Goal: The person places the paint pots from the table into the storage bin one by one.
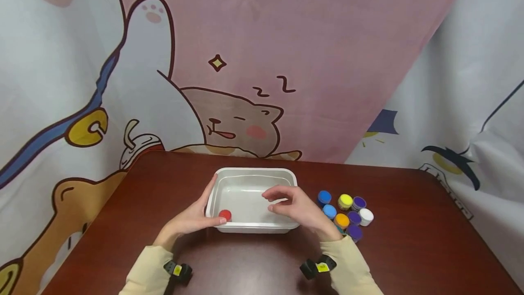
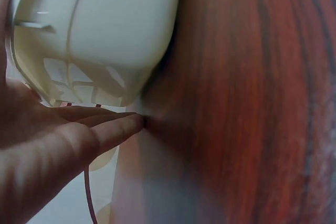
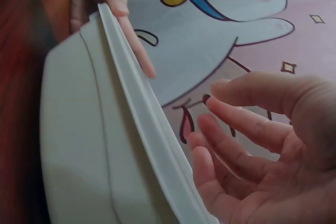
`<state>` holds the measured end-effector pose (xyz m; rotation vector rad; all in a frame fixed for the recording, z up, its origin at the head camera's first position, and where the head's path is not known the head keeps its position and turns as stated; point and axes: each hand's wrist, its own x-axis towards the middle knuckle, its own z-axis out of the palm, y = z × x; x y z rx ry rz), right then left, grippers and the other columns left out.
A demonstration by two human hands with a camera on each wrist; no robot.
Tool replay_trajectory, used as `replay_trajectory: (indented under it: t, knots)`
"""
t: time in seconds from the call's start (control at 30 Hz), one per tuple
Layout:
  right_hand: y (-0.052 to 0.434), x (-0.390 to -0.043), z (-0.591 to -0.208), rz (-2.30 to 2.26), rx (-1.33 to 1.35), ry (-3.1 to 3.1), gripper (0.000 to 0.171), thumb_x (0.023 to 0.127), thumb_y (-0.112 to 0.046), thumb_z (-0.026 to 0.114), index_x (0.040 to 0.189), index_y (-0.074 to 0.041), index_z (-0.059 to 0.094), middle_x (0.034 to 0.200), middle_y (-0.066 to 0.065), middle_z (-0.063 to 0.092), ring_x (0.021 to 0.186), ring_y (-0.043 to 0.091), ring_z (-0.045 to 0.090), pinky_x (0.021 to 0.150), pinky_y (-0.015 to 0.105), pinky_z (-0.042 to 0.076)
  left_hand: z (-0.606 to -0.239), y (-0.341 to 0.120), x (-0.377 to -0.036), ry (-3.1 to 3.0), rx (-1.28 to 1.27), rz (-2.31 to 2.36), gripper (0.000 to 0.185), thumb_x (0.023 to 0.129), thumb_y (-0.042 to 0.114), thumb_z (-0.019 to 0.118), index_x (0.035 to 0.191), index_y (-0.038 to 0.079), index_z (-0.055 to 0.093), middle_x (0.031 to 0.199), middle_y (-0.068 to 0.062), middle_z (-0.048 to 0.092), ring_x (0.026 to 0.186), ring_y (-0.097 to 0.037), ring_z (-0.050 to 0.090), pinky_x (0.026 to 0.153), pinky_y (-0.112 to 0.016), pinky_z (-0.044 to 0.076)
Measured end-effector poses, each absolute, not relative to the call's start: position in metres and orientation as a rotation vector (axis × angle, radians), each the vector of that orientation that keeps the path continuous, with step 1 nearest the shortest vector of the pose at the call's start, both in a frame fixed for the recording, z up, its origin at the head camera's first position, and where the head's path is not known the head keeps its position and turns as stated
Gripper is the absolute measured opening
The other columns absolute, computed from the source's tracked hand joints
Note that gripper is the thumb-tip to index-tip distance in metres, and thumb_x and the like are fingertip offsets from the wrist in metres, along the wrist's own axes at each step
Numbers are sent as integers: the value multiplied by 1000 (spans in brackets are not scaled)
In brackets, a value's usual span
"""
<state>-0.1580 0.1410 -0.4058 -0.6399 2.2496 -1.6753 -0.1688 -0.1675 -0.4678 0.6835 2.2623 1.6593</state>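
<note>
Tray (image 1: 262, 225): white, rectangular with rounded corners, standing flat on the dark red-brown table (image 1: 245, 267) before the person.
Red lid (image 1: 224, 214): round, inside the tray at its near left corner; the thumb tip lies just beside it, and whether the two touch cannot be told.
Left hand (image 1: 190, 220): at the tray's left side, fingers extended along the outer wall, thumb straight along the near rim; the left wrist view shows the fingers beside the tray's wall.
Right hand (image 1: 299, 206): above the right part of the tray, empty and relaxed, fingers loosely bent, thumb apart from the fingertips.
Jars: a close group on the table, to the right of the tray, partly behind the right forearm.
Far jars: dark blue jar (image 1: 324, 197), yellow jar (image 1: 345, 201) and purple jar (image 1: 359, 202).
Nearer jars: light blue jar (image 1: 329, 211), orange jar (image 1: 341, 221), white jar (image 1: 366, 216), two more purple ones, and a teal one mostly hidden.
Sleeves (image 1: 148, 265): cream, on both arms, with a black device (image 1: 318, 267) bearing a yellow patch at each wrist.
Curtain (image 1: 348, 49): pink and white, printed with a sleeping cat (image 1: 245, 122), behind the table.
</note>
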Motion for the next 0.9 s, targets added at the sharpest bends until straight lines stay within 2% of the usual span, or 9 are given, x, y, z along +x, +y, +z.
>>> replay_trajectory:
  t: [0.13,0.3,0.47,0.5,0.53,0.6,0.7,0.73,0.9]
  knots:
    - [159,-155,-406,-1718,-599,2277,29,87,-3,69,115,3,65,115,25,60,108,45,55,81,28,52,-469,-168,-167,2270,679,1653,115,80,22,80,155,21,-7,156,-20,5,130,-41,28,100,-54,35]
    - [186,-152,-405,-1714,-524,2339,30,88,-5,69,116,3,64,115,25,61,105,41,57,81,29,52,-468,-168,-169,2267,666,1650,116,79,22,80,155,22,-7,155,-21,6,128,-41,30,99,-53,37]
    - [208,-146,-405,-1706,-327,2374,31,87,-13,72,115,-2,65,116,19,62,100,31,59,81,36,52,-468,-167,-169,2259,670,1653,115,80,22,80,155,21,-6,155,-22,8,127,-41,32,98,-51,38]
    - [212,-145,-406,-1706,-289,2375,32,87,-15,73,115,-3,65,116,19,62,90,27,60,73,33,52,-468,-167,-170,2256,670,1658,115,80,22,80,155,21,-6,155,-22,8,127,-41,32,98,-51,38]
    - [216,-145,-407,-1704,-263,2384,32,86,-16,74,114,-4,66,116,17,63,90,25,59,73,33,51,-468,-167,-170,2253,670,1662,115,80,21,80,155,21,-6,155,-22,7,127,-41,32,98,-51,37]
    - [223,-143,-408,-1706,-225,2392,32,86,-19,74,113,-5,66,117,15,63,93,24,58,75,32,48,-468,-167,-170,2252,672,1665,114,80,21,80,156,21,-5,155,-22,7,127,-41,32,98,-51,37]
    - [234,-140,-411,-1724,-187,2382,33,86,-18,73,114,-2,65,120,14,61,103,31,54,81,33,46,-469,-167,-170,2257,670,1661,114,80,21,80,156,21,-4,155,-21,8,127,-40,32,98,-51,37]
    - [237,-139,-411,-1712,-182,2394,34,87,-19,73,115,-1,64,120,14,61,114,34,49,88,37,44,-469,-167,-170,2259,669,1656,114,79,21,80,156,21,-4,155,-21,8,127,-40,32,98,-51,37]
    - [254,-137,-413,-1662,-117,2424,35,89,-18,70,118,0,63,122,15,60,116,34,46,86,40,45,-468,-168,-170,2276,654,1641,114,79,24,81,156,22,-3,154,-21,10,127,-40,33,98,-51,38]
